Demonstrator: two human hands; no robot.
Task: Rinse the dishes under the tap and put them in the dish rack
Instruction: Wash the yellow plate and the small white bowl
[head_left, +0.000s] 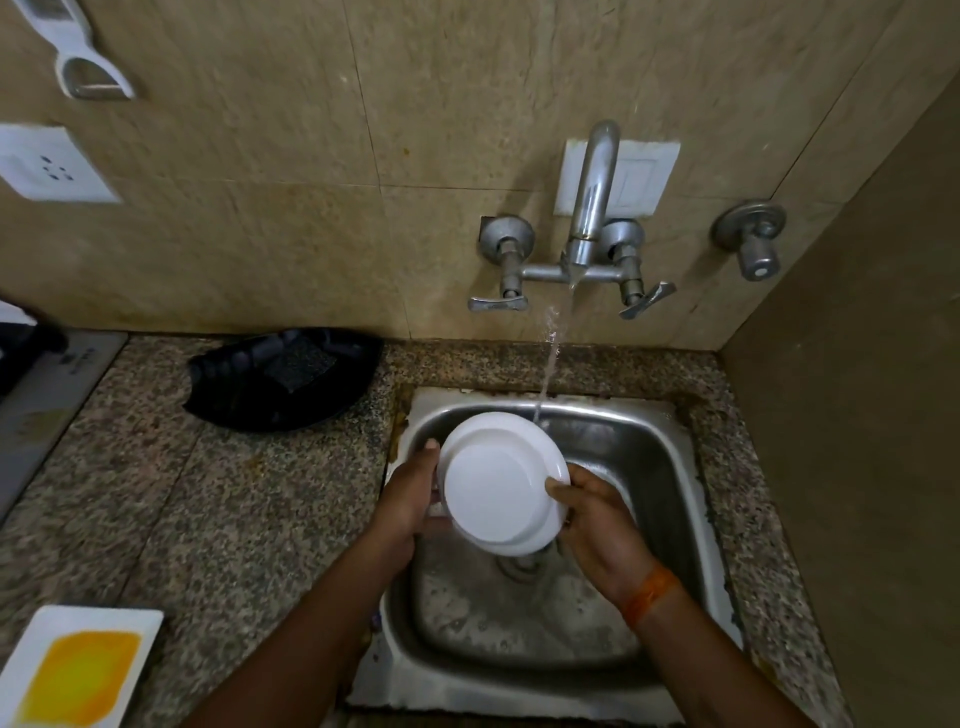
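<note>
One white plate (503, 483), underside up and tilted, held over the steel sink (670, 457) near its back-left corner. Left hand (402, 499) grips the plate's left rim, thumb up along the edge. Right hand (597, 525) clasps the right rim, thumb on the underside; orange band (652, 597) at that wrist. One tap (589, 208) on the wall, water stream (548, 364) falling to the plate's far edge. Two lever handles, one separate valve at right. One black tray (283, 379) at the worktop (208, 493) back edge. One yellow-and-white square plate (78, 667) at front-left corner.
</note>
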